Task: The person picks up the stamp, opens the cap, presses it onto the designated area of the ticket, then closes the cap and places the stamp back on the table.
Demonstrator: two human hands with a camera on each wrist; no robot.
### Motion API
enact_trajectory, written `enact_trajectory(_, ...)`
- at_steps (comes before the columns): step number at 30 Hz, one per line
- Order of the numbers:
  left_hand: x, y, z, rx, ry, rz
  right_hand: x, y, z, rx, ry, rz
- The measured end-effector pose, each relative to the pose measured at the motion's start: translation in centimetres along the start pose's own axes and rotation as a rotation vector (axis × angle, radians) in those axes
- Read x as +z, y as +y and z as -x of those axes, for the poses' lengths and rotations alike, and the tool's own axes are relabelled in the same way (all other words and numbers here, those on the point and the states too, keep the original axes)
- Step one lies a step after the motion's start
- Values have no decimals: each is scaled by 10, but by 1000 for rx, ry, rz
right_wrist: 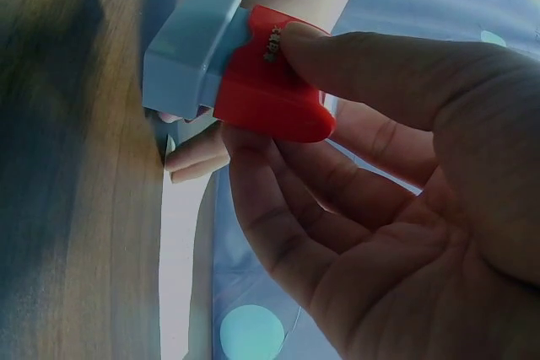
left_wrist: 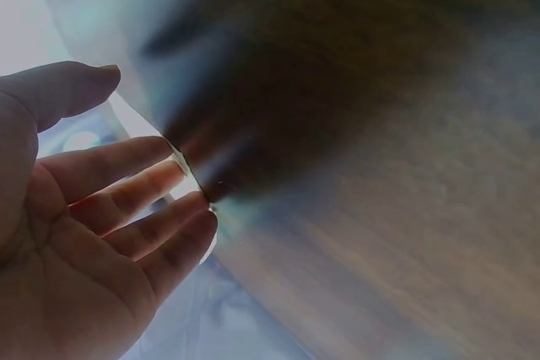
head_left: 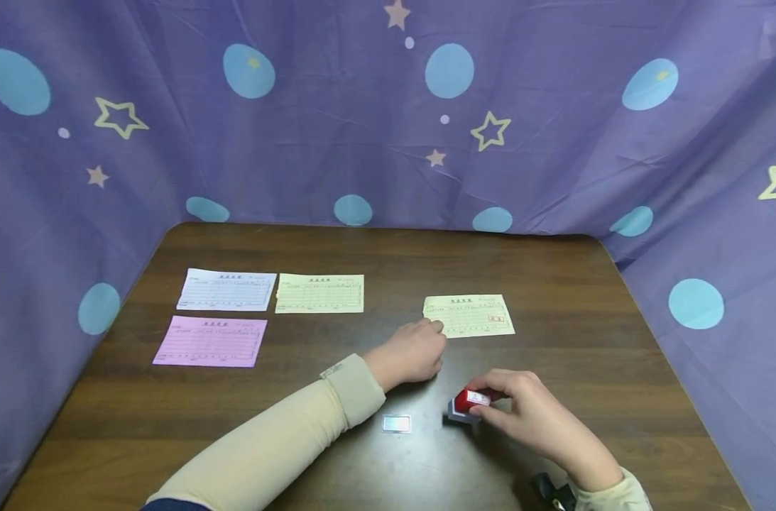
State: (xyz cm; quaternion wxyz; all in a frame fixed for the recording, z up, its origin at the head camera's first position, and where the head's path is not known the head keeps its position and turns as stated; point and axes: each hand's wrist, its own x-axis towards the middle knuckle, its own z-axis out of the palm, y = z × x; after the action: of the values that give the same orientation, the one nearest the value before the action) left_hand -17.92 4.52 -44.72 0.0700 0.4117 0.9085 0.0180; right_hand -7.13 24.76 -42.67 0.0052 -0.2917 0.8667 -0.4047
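My right hand [head_left: 531,408] pinches a rubber stamp [right_wrist: 274,82] between thumb and fingers. The stamp has a red top with small lettering and a grey-blue base; the head view has it low over the table, right of centre. My left hand [head_left: 416,351] reaches forward to the near left corner of a pale yellow form [head_left: 467,317], which bears a red stamped mark at its right side. In the left wrist view its fingers [left_wrist: 173,246] are extended at the paper's edge, with the thumb held apart.
On the left of the wooden table [head_left: 336,248] lie a white form [head_left: 228,290], another yellow form [head_left: 320,294] and a pink form [head_left: 211,342]. A small shiny rectangle [head_left: 397,424] lies between my arms. A purple patterned curtain [head_left: 362,142] encloses the table's back and sides.
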Motion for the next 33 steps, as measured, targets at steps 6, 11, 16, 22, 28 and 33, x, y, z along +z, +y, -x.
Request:
enact_trajectory(6, 4, 1, -10, 10, 6, -18, -1, 0, 2, 14, -1, 2)
enact_trajectory(11, 6, 0, -19, 35, 9, -22, -2, 1, 3, 6, 4, 7)
enact_trajectory(16, 6, -2, -29, 55, 1, -30, -2, 2, 2, -15, 11, 8)
enact_trajectory(22, 4, -3, -35, 57, -22, -13, -3, 1, 1, -30, 19, 4)
enact_trajectory(28, 4, -5, -38, 36, -51, -3, -4, 1, 0, -16, 14, 2)
enact_trajectory(33, 4, -4, -42, 26, -69, -10, -4, 1, 1, -8, 8, -1)
